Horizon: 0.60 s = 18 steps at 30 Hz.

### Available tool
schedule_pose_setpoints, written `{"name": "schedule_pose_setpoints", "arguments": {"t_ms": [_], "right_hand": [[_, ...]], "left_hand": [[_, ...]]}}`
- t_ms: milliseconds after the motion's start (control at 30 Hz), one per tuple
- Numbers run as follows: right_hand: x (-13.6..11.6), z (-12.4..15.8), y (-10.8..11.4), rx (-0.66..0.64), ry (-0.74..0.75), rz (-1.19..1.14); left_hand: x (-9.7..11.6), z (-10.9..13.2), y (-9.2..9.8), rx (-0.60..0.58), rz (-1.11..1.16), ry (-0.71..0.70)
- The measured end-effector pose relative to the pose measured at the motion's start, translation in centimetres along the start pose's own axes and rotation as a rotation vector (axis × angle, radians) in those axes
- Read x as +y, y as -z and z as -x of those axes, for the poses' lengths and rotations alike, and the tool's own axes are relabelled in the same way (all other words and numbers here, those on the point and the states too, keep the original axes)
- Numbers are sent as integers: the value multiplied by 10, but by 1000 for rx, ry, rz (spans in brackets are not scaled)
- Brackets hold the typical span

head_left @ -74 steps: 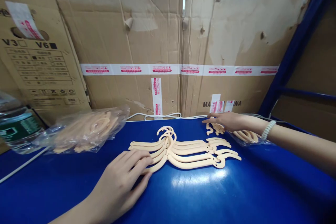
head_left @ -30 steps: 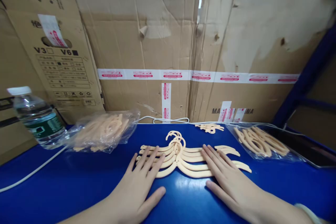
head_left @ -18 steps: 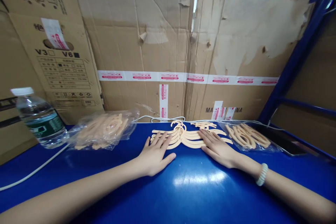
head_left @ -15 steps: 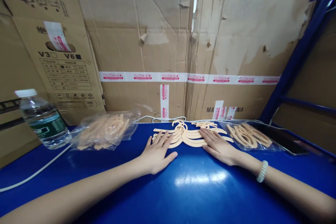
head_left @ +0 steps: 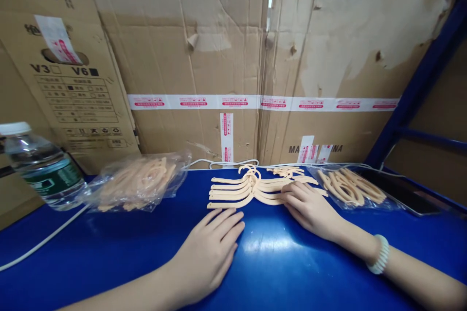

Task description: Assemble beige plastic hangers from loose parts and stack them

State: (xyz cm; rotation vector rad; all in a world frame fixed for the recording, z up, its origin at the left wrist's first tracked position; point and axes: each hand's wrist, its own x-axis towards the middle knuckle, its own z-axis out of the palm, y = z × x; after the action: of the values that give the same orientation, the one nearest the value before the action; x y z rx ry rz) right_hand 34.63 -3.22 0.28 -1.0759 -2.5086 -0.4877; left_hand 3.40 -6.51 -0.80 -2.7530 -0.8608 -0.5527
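Several beige folding hangers (head_left: 233,198) lie spread in a row on the blue table (head_left: 270,272), their hooks bunched at the middle and their arms fanned to both sides. Just in front of the left arms is my left hand (head_left: 209,252), palm down over the table, fingers loosely stretched and holding nothing. My right hand (head_left: 314,211) rests with bent fingers on the right arms, covering part of them; no hanger is lifted. Behind that hand lies a small heap of beige pieces (head_left: 286,172).
A clear bag of beige hangers (head_left: 138,182) and a water bottle (head_left: 45,170) stand at left. To the right are another bag of hangers (head_left: 352,187) and a dark phone (head_left: 408,197). A white cable (head_left: 54,238) runs behind these. Cardboard sheets (head_left: 197,68) wall the back.
My left hand has drawn back off the left hanger arms toward me. My right hand stays at the right arms, its fingers now more bent. The view has tipped down and closer.
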Motion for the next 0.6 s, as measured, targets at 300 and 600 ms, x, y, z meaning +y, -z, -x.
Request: {"name": "schedule_pose_setpoints", "arguments": {"t_ms": [300, 600], "right_hand": [[1, -2, -2, 19, 28, -60], [0, 0, 0, 6, 57, -56]], "left_hand": [[-8, 1, 0, -24, 141, 70], [-5, 1, 2, -20, 141, 158]]}}
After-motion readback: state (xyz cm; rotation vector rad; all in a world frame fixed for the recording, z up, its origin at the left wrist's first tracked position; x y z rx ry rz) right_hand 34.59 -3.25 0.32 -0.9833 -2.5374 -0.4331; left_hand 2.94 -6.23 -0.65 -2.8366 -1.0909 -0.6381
